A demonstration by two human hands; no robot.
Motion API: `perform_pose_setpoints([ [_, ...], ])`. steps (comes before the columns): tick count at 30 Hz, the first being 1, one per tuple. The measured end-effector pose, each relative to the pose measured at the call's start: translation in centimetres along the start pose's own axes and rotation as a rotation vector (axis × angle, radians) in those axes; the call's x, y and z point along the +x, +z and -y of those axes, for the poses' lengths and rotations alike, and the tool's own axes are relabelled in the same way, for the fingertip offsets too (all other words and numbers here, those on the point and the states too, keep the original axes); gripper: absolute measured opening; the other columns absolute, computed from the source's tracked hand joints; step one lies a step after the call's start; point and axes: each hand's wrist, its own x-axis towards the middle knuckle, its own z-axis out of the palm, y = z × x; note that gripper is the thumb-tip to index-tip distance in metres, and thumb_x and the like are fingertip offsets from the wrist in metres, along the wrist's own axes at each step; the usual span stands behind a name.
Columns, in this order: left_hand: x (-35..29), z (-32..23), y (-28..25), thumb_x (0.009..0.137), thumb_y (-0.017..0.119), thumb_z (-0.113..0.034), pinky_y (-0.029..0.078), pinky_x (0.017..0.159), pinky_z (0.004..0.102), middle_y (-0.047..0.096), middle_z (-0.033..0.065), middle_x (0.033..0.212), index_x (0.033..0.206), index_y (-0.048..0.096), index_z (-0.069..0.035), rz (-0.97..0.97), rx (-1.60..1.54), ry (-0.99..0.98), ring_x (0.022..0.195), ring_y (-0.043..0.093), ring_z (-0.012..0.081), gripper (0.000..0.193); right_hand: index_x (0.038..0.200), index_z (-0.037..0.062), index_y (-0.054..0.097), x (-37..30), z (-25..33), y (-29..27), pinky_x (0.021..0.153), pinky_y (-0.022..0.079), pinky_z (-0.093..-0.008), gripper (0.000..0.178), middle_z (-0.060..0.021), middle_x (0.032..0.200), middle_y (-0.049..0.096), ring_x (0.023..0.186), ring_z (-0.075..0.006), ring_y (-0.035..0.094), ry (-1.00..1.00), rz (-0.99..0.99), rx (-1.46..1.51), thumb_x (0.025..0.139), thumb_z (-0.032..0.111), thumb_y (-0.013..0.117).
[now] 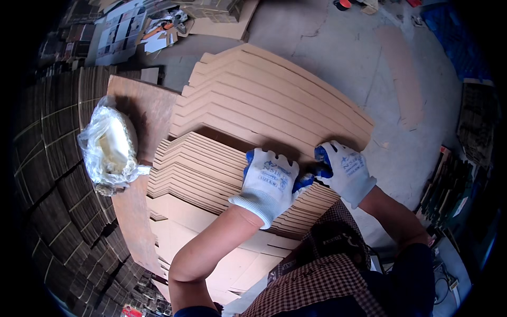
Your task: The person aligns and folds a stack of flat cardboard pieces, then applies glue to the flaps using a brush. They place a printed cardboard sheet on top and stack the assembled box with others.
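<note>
Flat brown cardboard sheets lie fanned in overlapping rows in front of me, a far group (253, 100) and a nearer, tightly stepped group (195, 164). Both my hands wear white knit gloves with blue palms. My left hand (269, 182) is closed over the far edge of the nearer group, its fingertips hidden behind the cardboard. Close beside it on the right, my right hand (343, 169) has its fingers curled on the near edge of the far group. Between the two groups runs a dark gap, widest left of my hands.
A plastic-wrapped tub (117, 140) with pale paste sits on a wooden board (132, 219) at the left. Strapped cardboard bundles (58, 132) are piled beyond it. Scraps and an orange-handled tool (168, 25) lie at the upper left. Dark stacked pieces (443, 185) stand at the right.
</note>
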Motion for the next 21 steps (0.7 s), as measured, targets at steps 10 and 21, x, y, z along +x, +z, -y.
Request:
perform_pose_setpoints([
  [10,1.6,1.8,0.9,0.093,0.052,-0.057,0.044,0.080,0.0346,0.070,0.0072,0.076,0.083,0.073,-0.015,-0.111,-0.186,0.065,0.078,0.067,0.0240,0.048,0.125,0.0081,0.055,-0.5,0.4,0.1,0.087,0.054,-0.0435,0.056,-0.0151,0.118,0.060,0.102,-0.0324,0.065,-0.009,-0.069,-0.035,0.076,0.022,0.079],
  [21,1.4,0.7,5.1,0.089,0.058,-0.052,0.042,0.085,0.0405,0.068,0.0052,0.085,0.090,0.070,-0.015,-0.445,-0.035,0.033,0.089,0.064,0.0242,0.039,0.125,0.0066,0.055,-0.3,0.1,0.5,0.090,0.052,-0.0447,0.055,-0.0139,0.118,0.061,0.106,-0.0312,0.063,0.018,-0.035,0.007,0.080,0.030,0.077],
])
